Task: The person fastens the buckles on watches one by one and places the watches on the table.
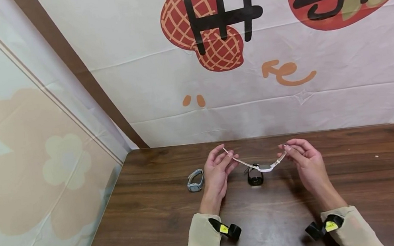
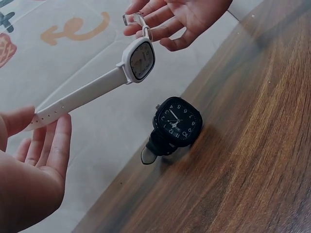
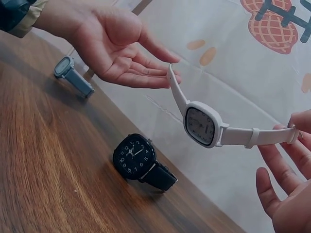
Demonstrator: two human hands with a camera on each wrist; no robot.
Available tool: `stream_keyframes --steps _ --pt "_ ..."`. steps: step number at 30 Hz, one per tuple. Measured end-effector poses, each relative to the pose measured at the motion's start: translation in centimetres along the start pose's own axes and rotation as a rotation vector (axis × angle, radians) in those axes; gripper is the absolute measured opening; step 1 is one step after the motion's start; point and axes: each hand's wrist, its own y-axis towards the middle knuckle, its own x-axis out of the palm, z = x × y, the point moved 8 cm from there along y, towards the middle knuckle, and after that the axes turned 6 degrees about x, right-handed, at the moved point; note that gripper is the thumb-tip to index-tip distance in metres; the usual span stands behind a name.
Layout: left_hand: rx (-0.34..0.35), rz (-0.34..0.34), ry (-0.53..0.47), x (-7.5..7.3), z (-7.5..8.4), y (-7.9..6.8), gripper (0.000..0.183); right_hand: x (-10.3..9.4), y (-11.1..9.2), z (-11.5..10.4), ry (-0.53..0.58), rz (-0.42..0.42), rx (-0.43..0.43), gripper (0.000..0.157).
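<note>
A white wristwatch (image 1: 266, 169) hangs unfastened between both hands, its square face lowest in the head view. My left hand (image 1: 218, 173) pinches the strap end with the holes between thumb and fingers. The buckle end is pinched by my right hand (image 1: 307, 159), as the right wrist view shows too. Below the white watch a black wristwatch (image 2: 179, 121) stands on the table with its dark dial showing. Left of my left hand, a light blue wristwatch (image 1: 196, 181) sits on the wood, its strap forming a loop.
The brown wooden table (image 1: 150, 224) reaches back to a white printed cloth (image 1: 149, 84). Another pale cloth with a flower print (image 1: 18, 170) hangs along the left side. Black straps with small camera units (image 1: 234, 232) are worn on both wrists.
</note>
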Motion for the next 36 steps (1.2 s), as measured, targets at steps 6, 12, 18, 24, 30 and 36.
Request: stream_keyframes --steps 6,12,18,24,30,36 --pt "-0.008 0.021 -0.006 -0.2 -0.3 0.0 0.035 0.1 0.1 0.1 -0.006 0.006 0.026 0.008" --pt "-0.015 0.027 -0.010 -0.4 -0.7 -0.1 0.035 -0.1 0.3 0.4 -0.011 0.026 0.043 0.007" --pt "-0.026 0.031 -0.003 -0.5 -1.0 -0.2 0.034 -0.1 0.5 0.7 0.008 0.010 0.058 0.009" --pt "-0.023 0.017 0.023 -0.4 -1.2 -0.2 0.032 0.3 0.5 1.1 -0.015 -0.006 0.096 0.009" --pt "-0.027 0.003 0.048 -0.2 -1.4 -0.3 0.030 0.7 0.4 1.4 -0.031 -0.019 0.124 0.009" --pt "-0.031 0.011 0.041 0.0 -1.4 -0.3 0.030 0.7 0.4 1.5 -0.048 -0.021 0.151 0.008"
